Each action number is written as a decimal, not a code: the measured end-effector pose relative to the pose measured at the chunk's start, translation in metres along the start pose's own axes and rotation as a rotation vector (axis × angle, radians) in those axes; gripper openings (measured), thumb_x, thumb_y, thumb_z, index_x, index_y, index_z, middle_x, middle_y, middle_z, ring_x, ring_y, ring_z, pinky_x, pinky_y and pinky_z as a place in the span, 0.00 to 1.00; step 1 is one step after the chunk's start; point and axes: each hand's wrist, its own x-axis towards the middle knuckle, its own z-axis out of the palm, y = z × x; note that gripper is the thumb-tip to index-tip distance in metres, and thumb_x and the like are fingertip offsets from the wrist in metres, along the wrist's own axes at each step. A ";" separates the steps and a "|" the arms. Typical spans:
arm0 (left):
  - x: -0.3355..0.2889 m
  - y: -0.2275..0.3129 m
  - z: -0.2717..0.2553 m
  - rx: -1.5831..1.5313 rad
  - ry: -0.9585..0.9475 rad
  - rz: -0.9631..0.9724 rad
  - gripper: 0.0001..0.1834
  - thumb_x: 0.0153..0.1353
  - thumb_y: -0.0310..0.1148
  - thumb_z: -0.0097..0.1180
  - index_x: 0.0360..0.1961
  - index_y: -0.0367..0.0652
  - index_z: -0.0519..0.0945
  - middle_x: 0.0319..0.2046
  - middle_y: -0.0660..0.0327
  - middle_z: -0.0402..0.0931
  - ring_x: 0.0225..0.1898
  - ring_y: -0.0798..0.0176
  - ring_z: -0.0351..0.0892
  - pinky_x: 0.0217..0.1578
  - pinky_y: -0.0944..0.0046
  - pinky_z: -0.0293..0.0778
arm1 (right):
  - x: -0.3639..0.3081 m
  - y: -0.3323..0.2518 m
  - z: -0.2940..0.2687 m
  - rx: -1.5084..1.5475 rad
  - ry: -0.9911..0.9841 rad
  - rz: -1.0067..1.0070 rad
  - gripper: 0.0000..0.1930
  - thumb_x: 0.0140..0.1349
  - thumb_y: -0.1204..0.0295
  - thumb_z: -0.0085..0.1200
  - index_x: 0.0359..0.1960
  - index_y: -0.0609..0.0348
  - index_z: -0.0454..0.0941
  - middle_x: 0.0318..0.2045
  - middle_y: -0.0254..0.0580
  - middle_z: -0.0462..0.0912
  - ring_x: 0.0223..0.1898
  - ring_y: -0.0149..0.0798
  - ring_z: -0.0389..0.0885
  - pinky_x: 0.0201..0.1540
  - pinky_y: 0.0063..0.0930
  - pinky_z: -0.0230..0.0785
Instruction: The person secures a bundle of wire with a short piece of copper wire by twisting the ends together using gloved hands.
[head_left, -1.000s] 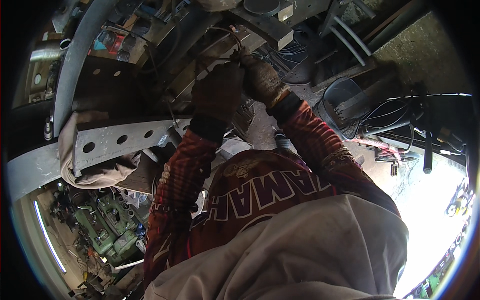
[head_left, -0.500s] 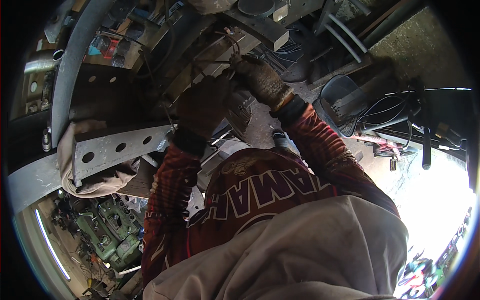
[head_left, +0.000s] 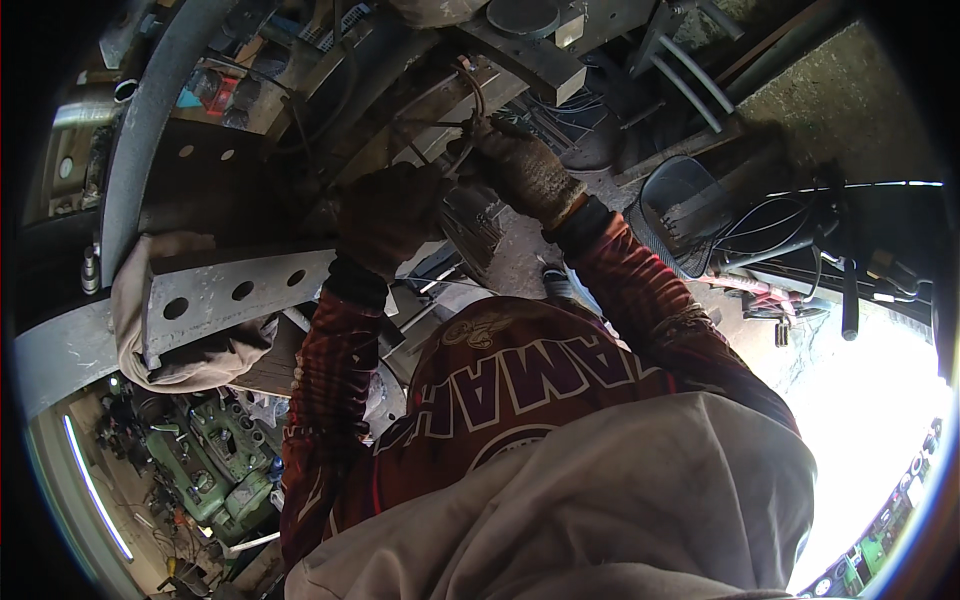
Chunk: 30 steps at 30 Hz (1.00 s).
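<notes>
At the far middle, your right hand [head_left: 522,168] has its fingers curled round a bent wire [head_left: 477,92], which arcs out beyond them; left of it, your shadowed left hand's [head_left: 388,212] grip cannot be told.

Our left forearm [head_left: 342,345] and right forearm [head_left: 640,265], both sleeved in striped red, stretched from the near side toward the far middle. Our gloved left hand [head_left: 390,215] lay in shadow, its fingers too dark to read. Our gloved right hand [head_left: 525,172] was slightly farther off — knuckles up, fingers bent leftward — just beside it.
</notes>
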 end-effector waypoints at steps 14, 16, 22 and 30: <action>-0.005 -0.038 0.021 -0.008 -0.052 0.178 0.10 0.66 0.41 0.58 0.32 0.50 0.83 0.21 0.62 0.75 0.24 0.58 0.79 0.25 0.57 0.74 | 0.010 -0.028 0.018 0.758 0.219 0.760 0.19 0.73 0.58 0.54 0.50 0.65 0.76 0.34 0.33 0.82 0.37 0.29 0.83 0.39 0.28 0.75; -0.005 -0.018 0.017 -0.015 0.032 0.102 0.07 0.67 0.39 0.56 0.38 0.51 0.83 0.23 0.62 0.76 0.26 0.58 0.79 0.26 0.57 0.75 | -0.001 -0.001 0.018 0.284 0.161 0.251 0.20 0.68 0.62 0.58 0.53 0.65 0.73 0.36 0.44 0.83 0.39 0.42 0.85 0.41 0.34 0.78; 0.008 0.039 0.024 0.088 -0.001 -0.258 0.12 0.66 0.48 0.58 0.40 0.53 0.81 0.25 0.60 0.78 0.26 0.57 0.82 0.27 0.55 0.77 | -0.003 -0.030 -0.008 -0.411 -0.126 0.310 0.24 0.61 0.66 0.62 0.56 0.62 0.72 0.45 0.54 0.80 0.47 0.56 0.82 0.48 0.42 0.77; -0.011 0.001 0.006 -0.094 0.222 0.036 0.10 0.65 0.42 0.58 0.42 0.51 0.82 0.23 0.61 0.77 0.25 0.54 0.81 0.29 0.54 0.76 | -0.022 -0.019 -0.018 -0.718 -0.132 0.030 0.25 0.63 0.62 0.62 0.59 0.58 0.73 0.59 0.49 0.75 0.55 0.47 0.79 0.54 0.41 0.76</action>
